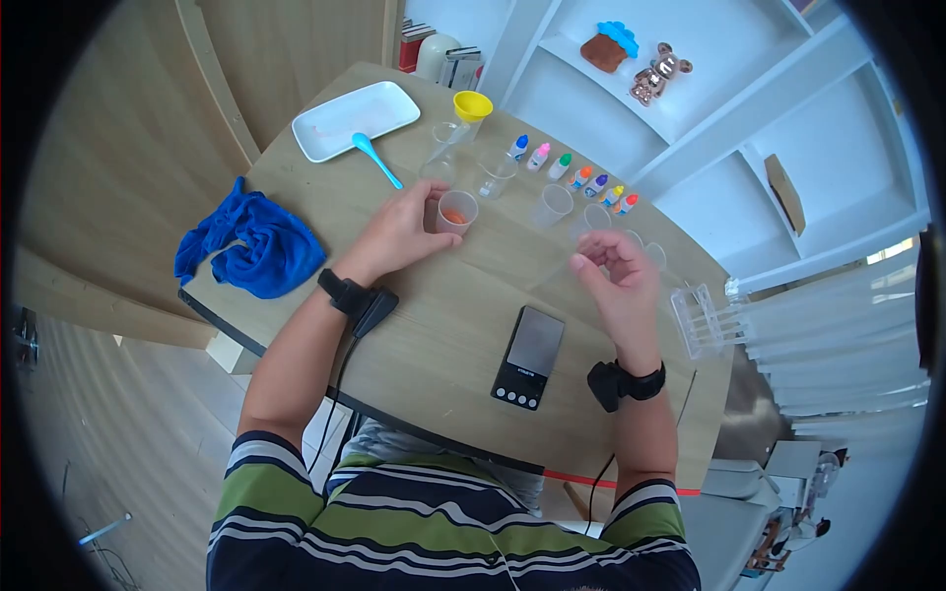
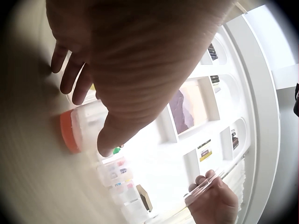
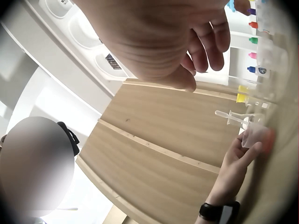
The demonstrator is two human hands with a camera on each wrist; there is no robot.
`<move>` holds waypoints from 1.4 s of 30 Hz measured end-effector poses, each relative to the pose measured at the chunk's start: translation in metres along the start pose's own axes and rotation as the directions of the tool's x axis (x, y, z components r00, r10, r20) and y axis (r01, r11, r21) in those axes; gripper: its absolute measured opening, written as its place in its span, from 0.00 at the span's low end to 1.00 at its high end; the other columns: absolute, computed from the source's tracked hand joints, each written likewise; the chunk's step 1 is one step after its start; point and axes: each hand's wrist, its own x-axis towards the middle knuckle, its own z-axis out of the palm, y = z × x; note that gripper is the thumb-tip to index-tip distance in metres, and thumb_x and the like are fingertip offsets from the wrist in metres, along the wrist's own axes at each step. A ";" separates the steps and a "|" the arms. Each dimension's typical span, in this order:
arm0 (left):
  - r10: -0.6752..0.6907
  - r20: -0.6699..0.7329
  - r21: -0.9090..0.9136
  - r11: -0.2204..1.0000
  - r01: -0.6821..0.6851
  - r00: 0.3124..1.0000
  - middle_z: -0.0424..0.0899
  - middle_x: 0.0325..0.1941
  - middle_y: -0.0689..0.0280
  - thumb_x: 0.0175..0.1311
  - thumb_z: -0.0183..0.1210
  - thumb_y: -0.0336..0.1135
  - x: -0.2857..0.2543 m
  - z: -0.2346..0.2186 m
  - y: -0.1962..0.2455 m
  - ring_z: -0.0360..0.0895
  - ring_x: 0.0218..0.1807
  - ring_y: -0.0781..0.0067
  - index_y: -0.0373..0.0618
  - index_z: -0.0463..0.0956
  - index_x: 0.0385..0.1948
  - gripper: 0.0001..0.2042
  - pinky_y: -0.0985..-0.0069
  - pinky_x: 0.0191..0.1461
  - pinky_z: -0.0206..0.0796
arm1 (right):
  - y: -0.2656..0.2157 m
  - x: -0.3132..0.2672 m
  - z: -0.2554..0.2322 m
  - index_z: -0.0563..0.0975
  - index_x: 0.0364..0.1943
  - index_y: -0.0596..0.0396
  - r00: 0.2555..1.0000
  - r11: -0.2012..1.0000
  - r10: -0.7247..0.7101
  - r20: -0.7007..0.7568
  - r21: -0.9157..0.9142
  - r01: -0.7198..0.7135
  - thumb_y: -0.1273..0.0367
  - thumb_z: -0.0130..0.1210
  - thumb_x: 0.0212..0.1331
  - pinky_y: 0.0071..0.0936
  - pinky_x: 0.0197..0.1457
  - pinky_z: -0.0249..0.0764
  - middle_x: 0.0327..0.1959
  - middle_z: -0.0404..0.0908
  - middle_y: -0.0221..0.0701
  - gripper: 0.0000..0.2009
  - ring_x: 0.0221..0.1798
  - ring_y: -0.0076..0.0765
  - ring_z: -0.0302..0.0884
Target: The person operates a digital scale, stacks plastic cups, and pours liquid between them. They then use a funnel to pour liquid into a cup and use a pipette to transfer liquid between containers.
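Note:
My left hand (image 1: 399, 231) holds a small clear plastic cup (image 2: 88, 123) between thumb and fingers, low over the table. Orange-red liquid (image 1: 454, 216) lies in the bottom of it. To the right, my right hand (image 1: 623, 276) is raised over the table with fingers bent towards the thumb. The left wrist view shows that hand pinching a thin clear pipette (image 2: 203, 187), which is hardly visible from the head. A black pocket scale (image 1: 532, 355) lies between the forearms.
More clear cups (image 1: 552, 205) and a row of small dye bottles (image 1: 564, 167) with coloured caps line the far side. A yellow funnel (image 1: 473, 105), white tray (image 1: 330, 108), light blue spoon (image 1: 376, 160), blue cloth (image 1: 258, 246) and clear rack (image 1: 698, 323) surround the work area.

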 end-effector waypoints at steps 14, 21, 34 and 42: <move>0.169 -0.176 -0.067 0.981 -0.183 0.970 0.89 0.58 0.57 0.65 0.72 0.34 -0.011 -0.031 0.017 0.84 0.61 0.58 0.39 0.82 0.59 0.21 0.63 0.68 0.74 | -0.015 0.022 0.068 0.86 0.50 0.55 0.976 0.999 0.002 0.217 -0.051 0.010 0.75 0.72 0.65 0.21 0.48 0.79 0.40 0.88 0.23 0.11 0.42 0.18 0.83; 0.210 -0.102 0.088 0.976 -0.201 0.972 0.83 0.67 0.48 0.63 0.74 0.36 -0.013 -0.009 -0.003 0.81 0.70 0.49 0.36 0.75 0.68 0.31 0.59 0.75 0.71 | 0.005 0.021 0.034 0.86 0.50 0.57 1.000 0.998 -0.010 -0.002 -0.063 0.010 0.74 0.73 0.65 0.22 0.49 0.79 0.40 0.88 0.22 0.11 0.42 0.17 0.81; 0.040 -0.038 -0.010 0.999 -0.040 0.998 0.85 0.66 0.49 0.62 0.75 0.27 -0.008 0.007 0.002 0.81 0.69 0.52 0.37 0.73 0.72 0.34 0.61 0.74 0.71 | 0.011 0.001 -0.246 0.87 0.47 0.63 0.774 0.720 -0.139 -0.618 -0.600 -0.350 0.67 0.75 0.64 0.24 0.51 0.82 0.40 0.90 0.29 0.14 0.43 0.23 0.85; -0.018 0.002 -0.165 0.986 0.018 1.000 0.85 0.64 0.58 0.64 0.75 0.28 -0.006 0.012 -0.008 0.80 0.67 0.64 0.39 0.73 0.71 0.32 0.64 0.70 0.70 | 0.028 -0.018 -0.260 0.88 0.46 0.64 0.743 0.634 -0.129 -0.657 -0.631 -0.447 0.64 0.75 0.63 0.27 0.51 0.83 0.38 0.91 0.32 0.16 0.42 0.26 0.87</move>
